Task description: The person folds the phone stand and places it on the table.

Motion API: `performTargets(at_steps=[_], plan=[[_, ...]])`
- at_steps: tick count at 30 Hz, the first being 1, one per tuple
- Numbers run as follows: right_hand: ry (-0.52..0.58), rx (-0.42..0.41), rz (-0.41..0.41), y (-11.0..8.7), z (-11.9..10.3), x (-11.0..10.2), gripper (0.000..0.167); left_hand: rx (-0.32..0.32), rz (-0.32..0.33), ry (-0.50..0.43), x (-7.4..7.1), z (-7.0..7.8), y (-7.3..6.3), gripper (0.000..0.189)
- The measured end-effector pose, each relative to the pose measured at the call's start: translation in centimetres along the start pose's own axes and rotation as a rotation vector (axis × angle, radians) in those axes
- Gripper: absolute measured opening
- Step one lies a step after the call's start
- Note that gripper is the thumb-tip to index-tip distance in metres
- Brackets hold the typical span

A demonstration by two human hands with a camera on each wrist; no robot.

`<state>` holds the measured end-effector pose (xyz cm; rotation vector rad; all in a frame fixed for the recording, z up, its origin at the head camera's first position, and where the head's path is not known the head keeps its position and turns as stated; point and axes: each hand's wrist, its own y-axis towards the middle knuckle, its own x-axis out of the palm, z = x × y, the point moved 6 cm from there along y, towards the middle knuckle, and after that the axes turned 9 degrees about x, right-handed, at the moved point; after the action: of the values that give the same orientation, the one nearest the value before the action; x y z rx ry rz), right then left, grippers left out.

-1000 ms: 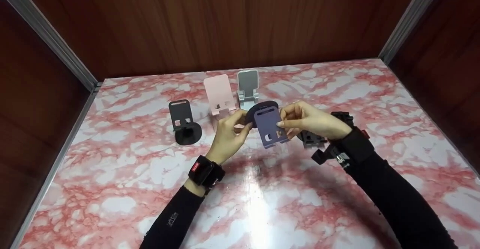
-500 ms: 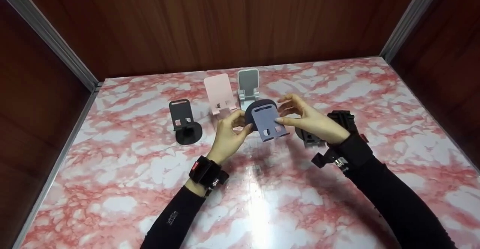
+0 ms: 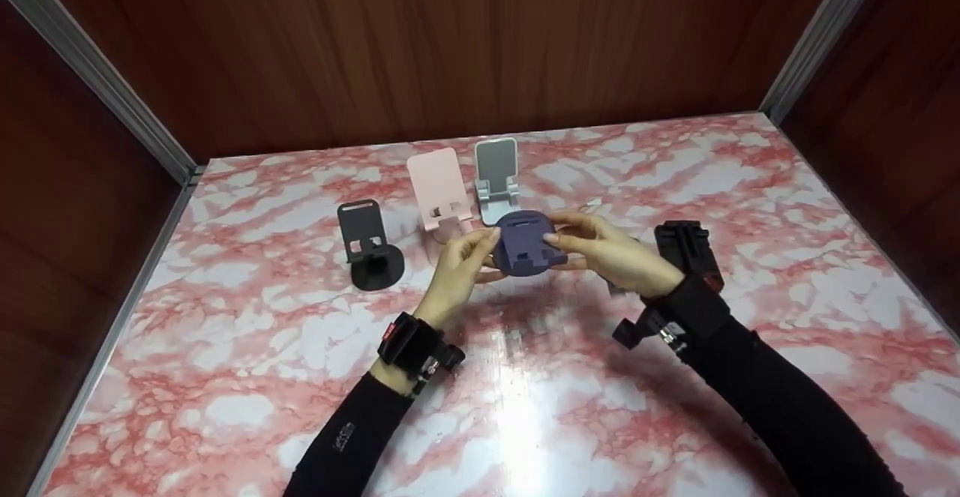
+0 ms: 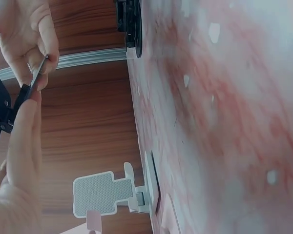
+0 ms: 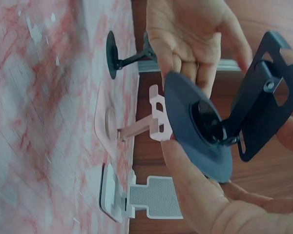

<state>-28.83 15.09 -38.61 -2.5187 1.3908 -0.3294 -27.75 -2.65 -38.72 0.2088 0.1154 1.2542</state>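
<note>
Both hands hold a dark purple phone stand in the air above the middle of the table. Between thumb and fingers, my left hand grips the left edge of its round base. My right hand holds its right side, thumb on the slotted plate and fingers beneath. From the head, the plate appears over the disc. The right wrist view shows the round base, a hinged arm and the cut-out plate standing apart from the disc. In the left wrist view the stand is partly cut off.
Behind the hands stand a pink phone stand and a grey-white one. A black phone stand is at the left. At the right, a black folded-looking object lies partly behind the right arm. Wooden panels enclose the marbled table.
The purple stand has tilted and its plate now overlaps the disc instead of hanging below it. My right fingers, lifted off half a second ago, have closed around the stand's right side.
</note>
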Motion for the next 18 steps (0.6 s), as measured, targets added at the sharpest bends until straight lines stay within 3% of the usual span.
performTargets(at_steps=[3,8,18], plan=[[-0.032,-0.001,0.026,0.2,0.1,0.2,0.064,-0.023,0.009,0.022,-0.1,-0.2,0.0,0.031],[-0.055,-0.011,0.063,0.2,0.1,0.3,0.063,-0.019,0.021,0.030,-0.3,-1.8,0.6,0.032],[-0.112,-0.008,0.041,-0.2,0.4,0.4,0.063,-0.028,0.011,0.056,-0.5,-2.8,0.7,0.034]])
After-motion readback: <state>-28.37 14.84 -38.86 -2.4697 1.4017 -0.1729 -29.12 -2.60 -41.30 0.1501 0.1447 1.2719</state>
